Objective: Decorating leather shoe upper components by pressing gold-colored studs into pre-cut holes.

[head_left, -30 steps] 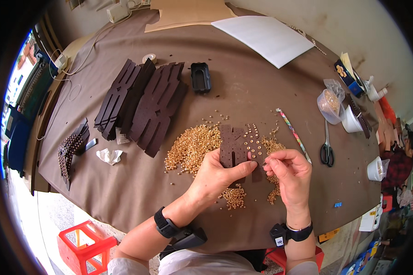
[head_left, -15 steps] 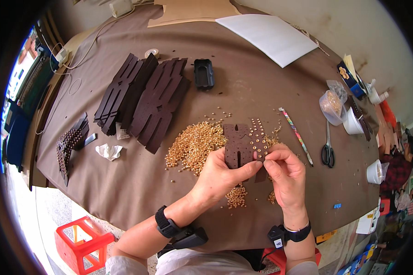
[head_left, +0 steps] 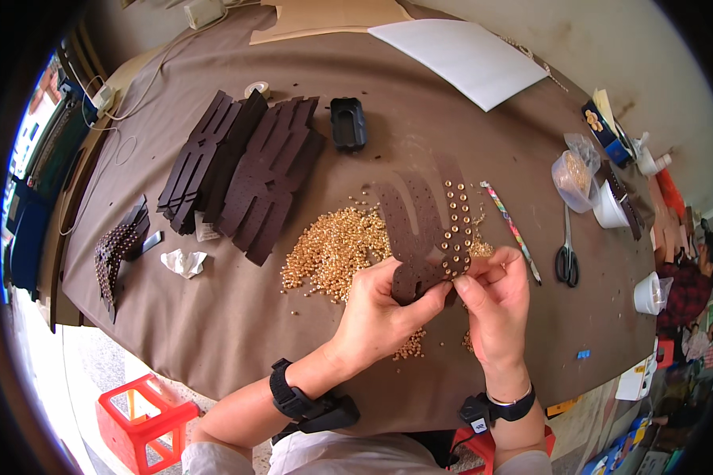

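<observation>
1. A bare left hand (head_left: pixel 376 317) grips the lower end of a dark brown, slotted, leather-like panel (head_left: pixel 412 222), thumb pressed across its front; the panel is held up over a brown-covered desk (head_left: pixel 238 332), its strips fanning away from the wearer.
2. A bare right hand (head_left: pixel 499 305) meets the panel's right edge, thumb and forefinger drawn in narrow; whether they clasp that edge or a tiny part cannot be told. The panel bends between the hands, apparently so the edge faces the right fingertips.
3. Round gold-coloured metal studs (head_left: pixel 454 215) line the panel's right-hand strip in rows, while the strips to the left show only small holes.
4. A broad pile of loose, shiny gold pieces (head_left: pixel 329 249) lies just beyond the left hand, with a smaller gold heap (head_left: pixel 409 346) below the panel, both seemingly placed for easy reach.
5. To the right lie a slim, multicoloured patterned rod (head_left: pixel 509 226) and black-handled metal scissors (head_left: pixel 566 265), apart from the loose pieces, presumably to keep the middle workable.
6. Farther left, dark brown slotted sheets (head_left: pixel 273 174) lie stacked beside a small black rectangular tray (head_left: pixel 347 125); a flat white board (head_left: pixel 467 59) rests at the far side.
</observation>
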`<state>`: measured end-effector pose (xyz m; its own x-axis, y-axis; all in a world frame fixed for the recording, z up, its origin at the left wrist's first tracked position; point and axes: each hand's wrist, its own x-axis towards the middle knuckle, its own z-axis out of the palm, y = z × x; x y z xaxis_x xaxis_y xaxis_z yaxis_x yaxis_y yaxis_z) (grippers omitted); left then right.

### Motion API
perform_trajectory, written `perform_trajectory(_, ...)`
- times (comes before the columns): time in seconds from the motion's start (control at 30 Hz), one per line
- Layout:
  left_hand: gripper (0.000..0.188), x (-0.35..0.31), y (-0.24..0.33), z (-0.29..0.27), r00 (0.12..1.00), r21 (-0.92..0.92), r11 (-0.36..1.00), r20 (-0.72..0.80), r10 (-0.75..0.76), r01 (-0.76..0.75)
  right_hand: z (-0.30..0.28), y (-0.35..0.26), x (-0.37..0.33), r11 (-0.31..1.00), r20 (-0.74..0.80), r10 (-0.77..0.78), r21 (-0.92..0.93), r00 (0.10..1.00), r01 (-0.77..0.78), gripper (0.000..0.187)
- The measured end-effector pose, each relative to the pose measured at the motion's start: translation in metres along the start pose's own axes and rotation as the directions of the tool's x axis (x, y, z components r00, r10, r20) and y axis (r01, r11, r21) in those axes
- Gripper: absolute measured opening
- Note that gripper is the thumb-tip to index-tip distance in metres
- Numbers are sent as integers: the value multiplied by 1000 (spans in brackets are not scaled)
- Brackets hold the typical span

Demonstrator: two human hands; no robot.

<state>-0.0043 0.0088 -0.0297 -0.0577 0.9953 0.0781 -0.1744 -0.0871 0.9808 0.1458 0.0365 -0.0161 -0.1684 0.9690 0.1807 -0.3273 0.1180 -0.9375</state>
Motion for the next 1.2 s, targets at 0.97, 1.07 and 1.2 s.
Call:
perform_trajectory(0.97, 13, 17, 17, -18, 973, -371, 917, -113, -200, 145, -17, 16, 17, 234, 379, -159, -883, 912, 408, 9)
perform_trajectory(1.07, 14, 16, 18, -17, 974, -364, 919, -102, -203, 153, -18, 17, 18, 253, 375, -185, -875, 908, 413, 9)
perform_trajectory(1.2, 14, 15, 19, -19, 972, -329, 923, -47, -229, 201, -16, 12, 17, 242, 394, -137, -876, 909, 417, 9)
